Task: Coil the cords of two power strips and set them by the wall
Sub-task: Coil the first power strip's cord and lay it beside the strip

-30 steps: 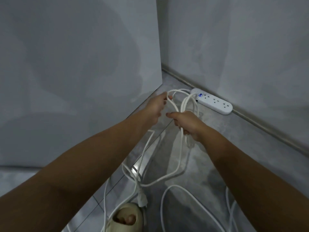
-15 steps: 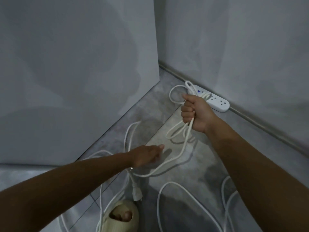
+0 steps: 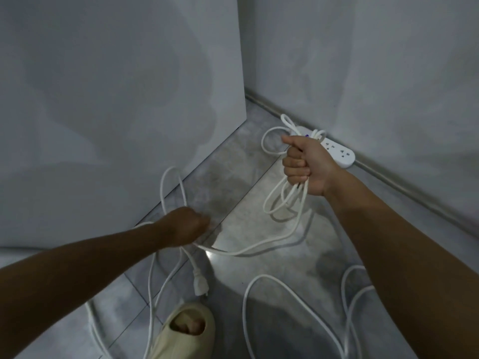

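While your right hand [image 3: 307, 165] was clenched into a fist, it grasped a bundle of white cord [image 3: 283, 200], with several loops hanging below the fist and smaller loops standing out above and to the left of the thumb. Head view, only one available. The power strip [image 3: 337, 151] lay on the floor [image 3: 259, 268] against the base of the far wall [image 3: 388, 73], just behind your right hand, its near end hidden by the fist and loops. From the bottom of the bundle a single strand of cord ran down and leftward in a shallow sag to your left hand [image 3: 186, 225]. Your left hand was closed around that strand, low and close to the floor, well apart from the right hand; motion blur made the finger positions hard to read. Below the left hand, the plug [image 3: 200, 282] hung on its short run of cord. More loose cord looped up against the left panel [image 3: 116, 99] and trailed to the lower frame edge. A second run of white cord [image 3: 298, 301] lay slack on the floor at lower right. Your foot in a cream slipper [image 3: 186, 332] stood at the bottom centre.
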